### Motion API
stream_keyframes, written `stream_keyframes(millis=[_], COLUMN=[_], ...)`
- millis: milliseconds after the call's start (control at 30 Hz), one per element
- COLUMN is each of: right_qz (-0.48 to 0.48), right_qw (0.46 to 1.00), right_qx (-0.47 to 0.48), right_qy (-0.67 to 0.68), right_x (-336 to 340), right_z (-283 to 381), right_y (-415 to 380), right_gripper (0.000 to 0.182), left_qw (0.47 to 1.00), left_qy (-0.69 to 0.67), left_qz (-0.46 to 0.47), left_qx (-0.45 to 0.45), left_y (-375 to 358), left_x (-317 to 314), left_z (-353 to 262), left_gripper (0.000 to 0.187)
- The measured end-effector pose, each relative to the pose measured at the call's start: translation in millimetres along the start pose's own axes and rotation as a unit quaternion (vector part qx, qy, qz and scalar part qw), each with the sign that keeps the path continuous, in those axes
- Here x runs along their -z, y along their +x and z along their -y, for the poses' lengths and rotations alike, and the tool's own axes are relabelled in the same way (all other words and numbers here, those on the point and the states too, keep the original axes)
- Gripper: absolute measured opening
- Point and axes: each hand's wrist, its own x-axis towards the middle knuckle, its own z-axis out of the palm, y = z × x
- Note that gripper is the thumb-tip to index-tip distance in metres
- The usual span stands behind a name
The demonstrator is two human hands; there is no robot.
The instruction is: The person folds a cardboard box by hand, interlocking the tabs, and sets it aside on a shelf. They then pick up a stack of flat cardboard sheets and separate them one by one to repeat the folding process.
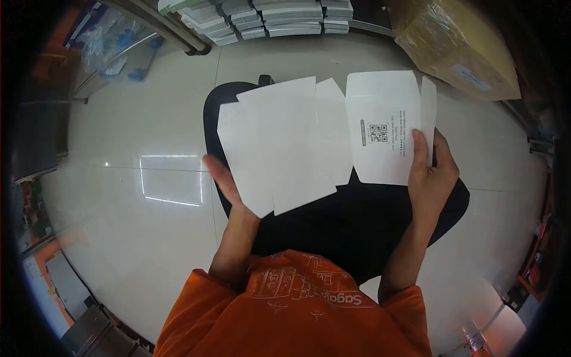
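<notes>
An unfolded white cardboard box (279,140) lies spread above my lap, its plain side up and its flaps and creases showing. The right-hand panel carries a printed QR code (378,132) and small lines of text. With my right hand (434,172) I grip that panel's right edge, thumb on top and fingers behind the narrow side flap. At the lower left edge, my left hand (229,190) supports the box from below; one digit sticks out past the edge, and the other fingers are hidden under the cardboard.
Stacks of flat white cardboard (285,18) stand at the back. A large carton wrapped in brown tape (458,47) sits at the back right. Clear plastic bags (116,50) lie at the upper left. Beneath the box is a black seat (217,101) on a tiled floor (125,137).
</notes>
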Motion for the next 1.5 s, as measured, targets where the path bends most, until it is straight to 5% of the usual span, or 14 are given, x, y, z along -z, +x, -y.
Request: stream_keyframes(millis=[33, 67, 133, 467, 667, 800, 867, 900, 1033, 1100, 1167, 1333, 1467, 1500], right_qz=[-0.006, -0.014, -0.010, 0.125, 0.132, 0.153, 0.164, 0.173, 0.205, 0.224, 0.241, 0.229, 0.168, 0.150], right_qw=[0.999, 0.997, 0.994, 0.976, 0.949, 0.944, 0.943, 0.938, 0.928, 0.921, 0.914, 0.927, 0.953, 0.970], right_qx=[0.034, 0.068, 0.105, 0.161, 0.268, 0.261, 0.253, 0.257, 0.250, 0.242, 0.235, 0.192, 0.180, 0.148], right_qy=[-0.016, -0.032, -0.017, 0.075, 0.101, 0.128, 0.141, 0.153, 0.187, 0.206, 0.226, 0.227, 0.177, 0.121], right_x=[1.7, 3.5, 5.0, 10.6, -3.2, -6.6, -4.3, -2.7, -1.9, -1.1, -0.7, 1.5, 8.3, 16.4], right_z=[2.6, 5.0, 12.4, 45.4, 36.8, 50.0, 52.2, 50.9, 46.2, 43.4, 44.1, 50.7, 47.6, 38.6], right_y=[-2.3, -4.8, -11.0, -38.5, -52.1, -61.3, -61.7, -61.7, -58.5, -59.1, -60.3, -69.9, -65.4, -60.7], right_gripper=[0.021, 0.021, 0.019, 0.013, 0.018, 0.009, 0.010, 0.011, 0.012, 0.012, 0.013, 0.012, 0.012, 0.011], left_qw=[0.987, 0.987, 0.977, 0.929, 0.832, 0.908, 0.991, 0.955, 0.962, 0.971, 0.896, 0.851, 0.904, 0.866], left_qy=[-0.041, -0.041, 0.200, 0.355, 0.534, 0.356, 0.054, 0.293, 0.256, 0.052, -0.127, -0.109, -0.083, -0.274], left_qz=[0.151, 0.153, 0.062, 0.077, 0.152, 0.216, 0.109, 0.015, -0.008, 0.229, 0.424, 0.492, 0.419, 0.388], left_qx=[0.020, 0.021, -0.024, 0.078, 0.004, -0.058, 0.051, -0.040, -0.090, -0.037, 0.048, 0.145, -0.003, 0.156], left_y=[-0.8, -2.8, -6.7, -14.8, -8.1, 0.9, 5.0, 17.8, 45.7, 76.7, 122.1, 130.0, 116.5, 98.9], left_x=[11.3, 20.0, 25.4, 15.4, 5.6, -10.3, -3.9, 32.9, 49.5, 51.3, 90.5, 54.5, 56.4, 58.5], left_z=[-5.7, -12.6, -22.9, 14.0, 46.7, 60.5, 56.7, 67.5, 68.9, 65.8, 80.4, 61.1, 78.7, 70.8], left_gripper=[0.074, 0.074, 0.078, 0.090, 0.099, 0.106, 0.096, 0.070, 0.045, 0.040, 0.041, 0.038, 0.042, 0.061])
